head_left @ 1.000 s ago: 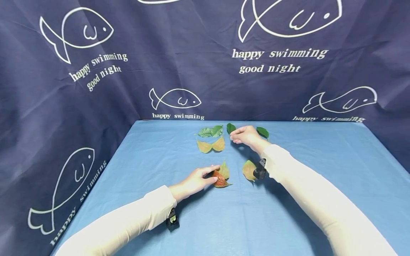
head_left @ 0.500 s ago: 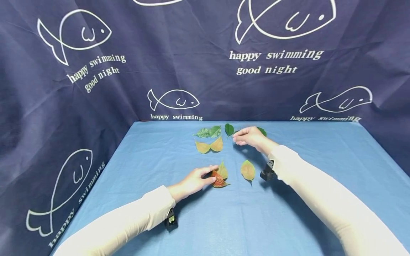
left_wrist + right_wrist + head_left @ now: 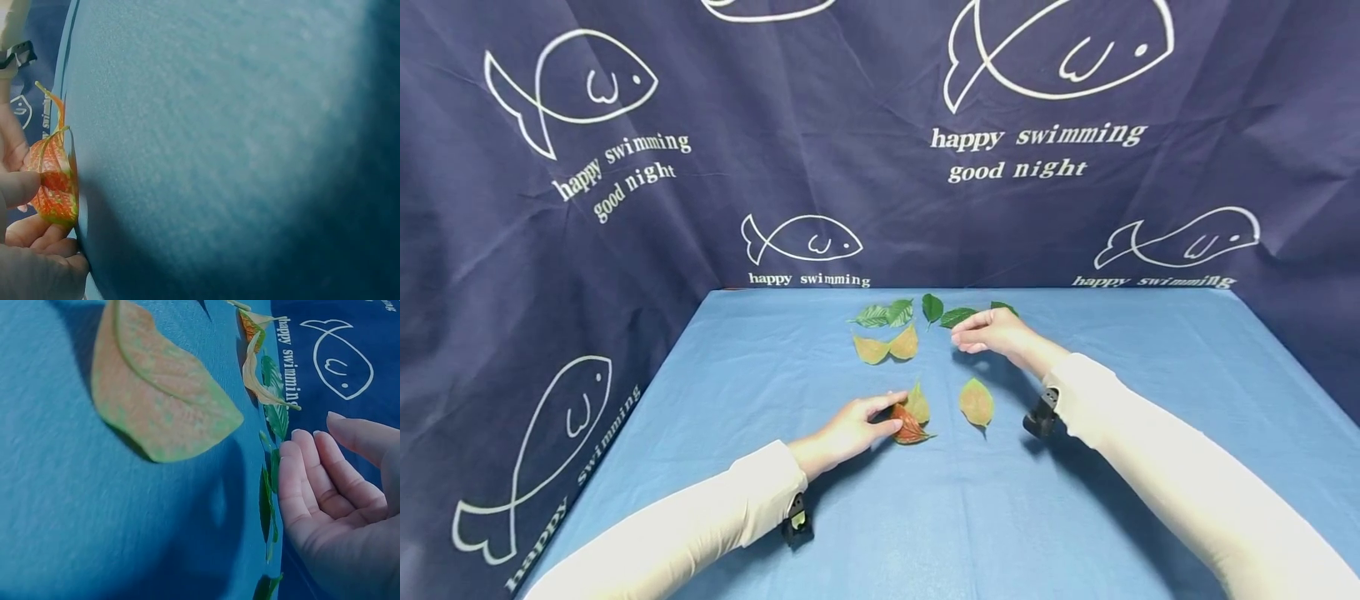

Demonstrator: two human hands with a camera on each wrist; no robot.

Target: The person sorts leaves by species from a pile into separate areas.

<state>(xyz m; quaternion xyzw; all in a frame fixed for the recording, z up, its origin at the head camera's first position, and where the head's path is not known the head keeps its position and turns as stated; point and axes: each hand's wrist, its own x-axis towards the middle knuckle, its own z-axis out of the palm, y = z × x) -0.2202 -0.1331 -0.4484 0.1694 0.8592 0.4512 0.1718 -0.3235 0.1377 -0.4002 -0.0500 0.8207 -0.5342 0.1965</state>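
My left hand (image 3: 847,429) holds a red leaf (image 3: 910,427) between thumb and fingers, low over the blue cloth. Beside that red leaf lies a yellow-green leaf (image 3: 917,402), partly covered. In the left wrist view the thumb lies across the mottled red leaf (image 3: 55,187), and fingers sit at its lower edge. My right hand (image 3: 1000,335) hovers near a dark green leaf (image 3: 957,316), its right end hidden behind the fingers. The right wrist view shows the right hand (image 3: 340,494) with loosely bent fingers and nothing between them. Closer to me lies a single yellowish leaf (image 3: 976,403).
At the back lie two striped green leaves (image 3: 886,314), with a pair of yellow leaves (image 3: 870,349) just in front. Another dark green leaf (image 3: 932,307) stands right of them; one more (image 3: 1003,307) peeks out behind my right hand. A dark fish-print curtain (image 3: 895,167) rises behind the table.
My right hand has drawn away to the right and slightly toward me, uncovering a dark green leaf and the single yellowish leaf. My left hand keeps its place at the red leaf.
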